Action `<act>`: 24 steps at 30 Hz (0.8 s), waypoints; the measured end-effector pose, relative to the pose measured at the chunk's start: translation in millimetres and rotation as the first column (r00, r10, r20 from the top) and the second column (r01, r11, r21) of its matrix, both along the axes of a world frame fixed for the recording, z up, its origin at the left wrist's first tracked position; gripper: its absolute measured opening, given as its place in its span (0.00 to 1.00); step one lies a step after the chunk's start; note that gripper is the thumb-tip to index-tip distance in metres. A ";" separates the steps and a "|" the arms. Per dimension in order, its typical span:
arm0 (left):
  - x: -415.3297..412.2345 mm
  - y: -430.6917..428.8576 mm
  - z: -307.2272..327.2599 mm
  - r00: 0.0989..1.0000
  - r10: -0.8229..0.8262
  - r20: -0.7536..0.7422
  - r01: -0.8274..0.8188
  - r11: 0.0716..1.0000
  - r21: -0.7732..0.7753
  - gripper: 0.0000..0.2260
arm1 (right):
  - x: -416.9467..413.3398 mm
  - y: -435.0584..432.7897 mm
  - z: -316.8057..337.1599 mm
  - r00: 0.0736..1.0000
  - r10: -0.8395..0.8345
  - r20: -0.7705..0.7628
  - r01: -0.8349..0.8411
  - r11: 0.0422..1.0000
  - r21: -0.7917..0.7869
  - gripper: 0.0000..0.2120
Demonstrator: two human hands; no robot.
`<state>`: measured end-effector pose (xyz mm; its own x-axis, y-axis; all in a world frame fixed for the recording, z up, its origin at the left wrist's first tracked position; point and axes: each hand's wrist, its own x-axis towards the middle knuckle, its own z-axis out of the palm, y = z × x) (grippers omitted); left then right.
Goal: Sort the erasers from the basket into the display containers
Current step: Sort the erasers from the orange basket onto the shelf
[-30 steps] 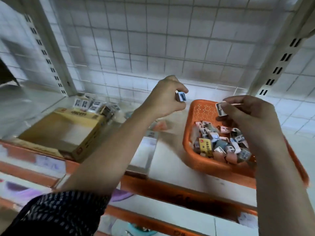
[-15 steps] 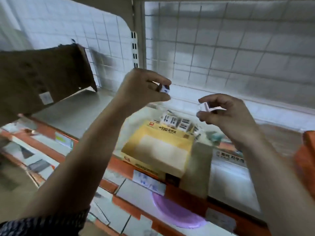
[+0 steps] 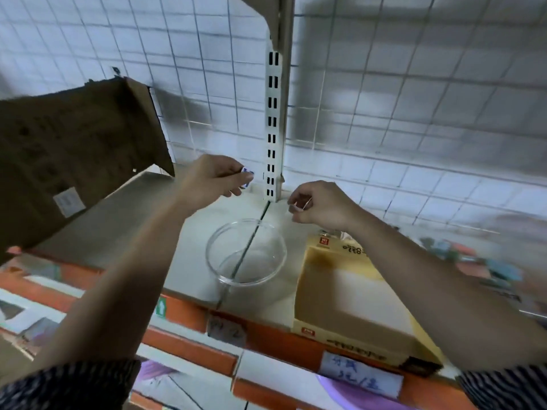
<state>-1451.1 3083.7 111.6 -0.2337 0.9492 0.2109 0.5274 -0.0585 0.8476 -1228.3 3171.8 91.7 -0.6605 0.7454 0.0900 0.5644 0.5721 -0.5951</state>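
Note:
My left hand [image 3: 211,180] pinches a small white and blue eraser [image 3: 247,175] at its fingertips, up behind a clear round container [image 3: 246,250] that stands on the shelf. My right hand [image 3: 318,204] pinches a thin pale eraser [image 3: 297,207] just above and to the right of that container's far rim. The container holds nothing that I can see. A yellow open display box [image 3: 352,294] sits to its right, under my right forearm. The orange basket is out of view.
A brown cardboard box [image 3: 71,155] lies on the shelf at the left. A slotted white upright [image 3: 273,125] and a wire grid back the shelf. Blurred items [image 3: 485,261] lie at the right. Orange shelf edge [image 3: 183,315] with price labels runs along the front.
The view has swung left: the orange basket is gone from view and the clear container has come into view. Both hands, each still pinching an eraser, now hover above that container.

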 end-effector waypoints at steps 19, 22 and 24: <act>-38.3 35.8 -92.2 0.992 -0.001 -0.129 0.002 1.000 0.014 0.08 | -72.6 28.0 -30.1 0.979 0.082 0.189 -0.057 0.989 -0.134 0.15; -42.6 36.3 -92.4 0.997 0.026 -0.066 -0.024 0.999 0.032 0.05 | -76.1 26.2 -31.0 0.991 0.086 0.104 -0.062 0.975 -0.213 0.14; -44.6 35.5 -91.8 0.998 0.061 0.028 -0.062 0.997 0.043 0.01 | -78.9 23.7 -29.8 0.996 0.072 0.058 -0.056 0.967 -0.247 0.11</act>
